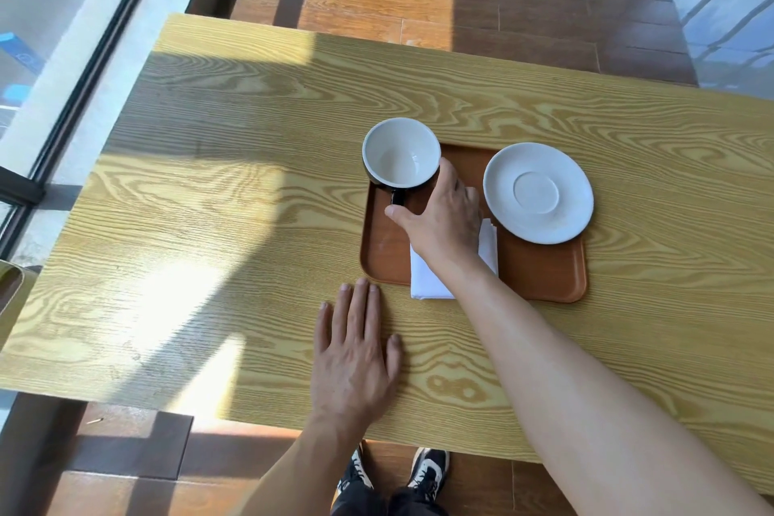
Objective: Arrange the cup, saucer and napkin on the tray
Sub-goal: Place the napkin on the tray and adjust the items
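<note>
Cup [401, 153] on tray [544, 276] — right hand [444, 218] grip wide beside it, no writing.

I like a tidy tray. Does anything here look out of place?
The napkin hangs over the tray's near edge, and the empty cup stands beside the saucer, not on it. Nothing is spilled or broken.

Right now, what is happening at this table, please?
A person stands at a wooden table arranging a brown tray. The right hand is at the black cup with a white inside, at the tray's far left corner, thumb near its handle; a firm grip cannot be confirmed. The white saucer sits empty at the tray's far right. A folded white napkin lies under the wrist, overhanging the near edge. The left hand rests flat on the table.
</note>
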